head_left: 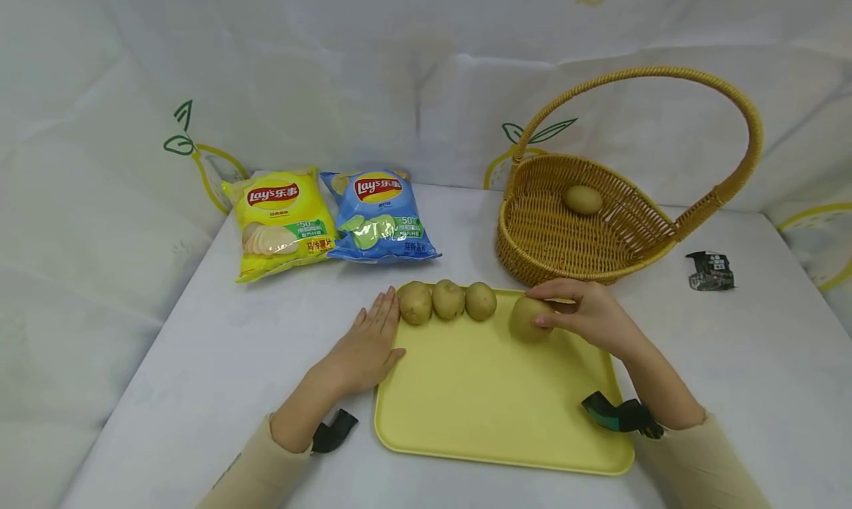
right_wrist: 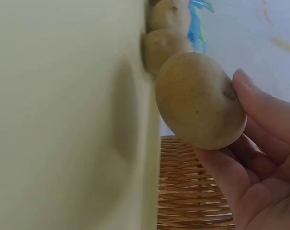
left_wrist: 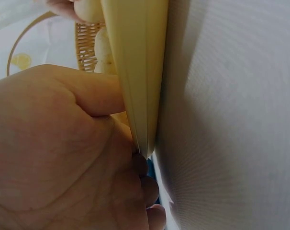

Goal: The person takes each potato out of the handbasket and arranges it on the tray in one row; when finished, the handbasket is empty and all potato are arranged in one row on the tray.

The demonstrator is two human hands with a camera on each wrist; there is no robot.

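The potato (head_left: 524, 321), held just above the tray (head_left: 506, 405) near its far edge and toward the far right corner, looks firm, smooth and fairly solid, so it should take a steady grip without denting but may roll if let go, and is best held across its rounded sides. The right hand (head_left: 595, 317) pinches it between thumb and fingers, parted about as wide as the potato; the left hand (head_left: 362, 350) lies with fingers extended together against the tray's left edge by the far left corner, beside three potatoes (head_left: 449, 299) in a row.
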